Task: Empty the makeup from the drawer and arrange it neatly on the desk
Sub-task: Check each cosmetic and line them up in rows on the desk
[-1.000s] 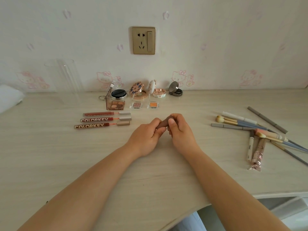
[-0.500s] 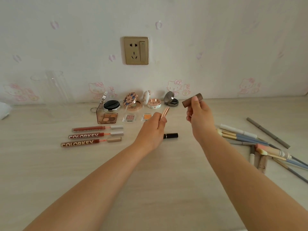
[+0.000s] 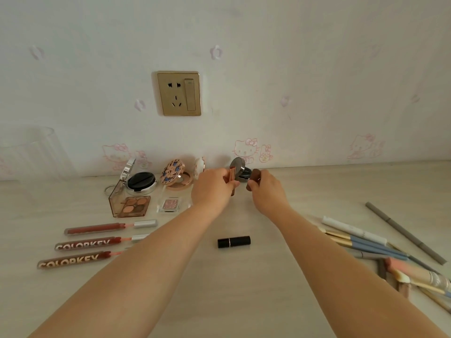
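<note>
Far to the left of the hands, three lip glosses (image 3: 109, 227) are lying in a row on the tabletop (image 3: 219, 289), with an eyeshadow palette (image 3: 130, 206) and a black cushion compact (image 3: 141, 182) sitting just beyond them toward the wall. Closer in, a patterned compact (image 3: 174, 174) is standing open just left of the left hand (image 3: 212, 189), which is gripping a rose-gold lipstick (image 3: 233, 178), held upright. Between and just behind the hands, a grey compact (image 3: 240, 167) is sitting open. The right hand (image 3: 267, 191) is pinching a brown lipstick (image 3: 253, 178), tilted, its lower end near the tabletop. Nearer the person, between the forearms, a black lipstick (image 3: 233, 241) is lying on its side. Off to the right of the right arm, brushes and pencils (image 3: 366, 242) are lying in a loose pile.
</note>
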